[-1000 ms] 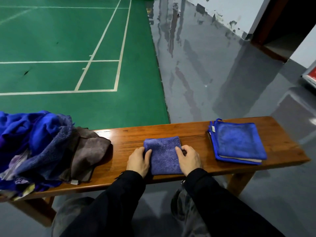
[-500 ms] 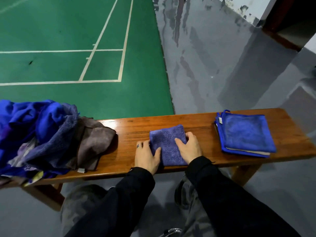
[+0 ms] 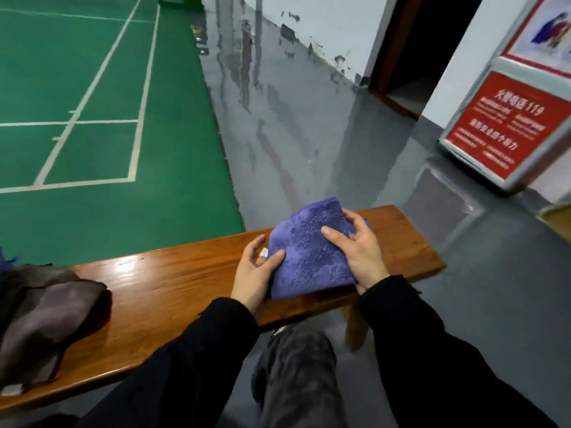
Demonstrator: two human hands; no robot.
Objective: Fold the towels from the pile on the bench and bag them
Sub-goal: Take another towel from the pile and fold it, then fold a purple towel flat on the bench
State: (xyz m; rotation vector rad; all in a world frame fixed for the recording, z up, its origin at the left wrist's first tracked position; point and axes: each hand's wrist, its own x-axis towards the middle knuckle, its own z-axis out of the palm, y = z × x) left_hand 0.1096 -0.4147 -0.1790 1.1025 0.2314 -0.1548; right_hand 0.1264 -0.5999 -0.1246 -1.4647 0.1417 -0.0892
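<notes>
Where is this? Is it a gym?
Probably an indoor sports hall. A green court floor with white lines lies beyond the wooden bench, and a red fire-safety sign stands by the wall.

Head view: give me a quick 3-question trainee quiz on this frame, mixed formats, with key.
1. True or false: the folded purple towel is held by both hands.
2. Multiple choice: where does the brown towel lie?
A. on the wooden bench, toward its left end
B. on the green court floor
C. under the red sign
3. Fill in: the left hand grips the purple towel's ___ edge, next to a small white tag.

Key
1. True. The right hand holds the other side, thumb on top.
2. A
3. left
</notes>
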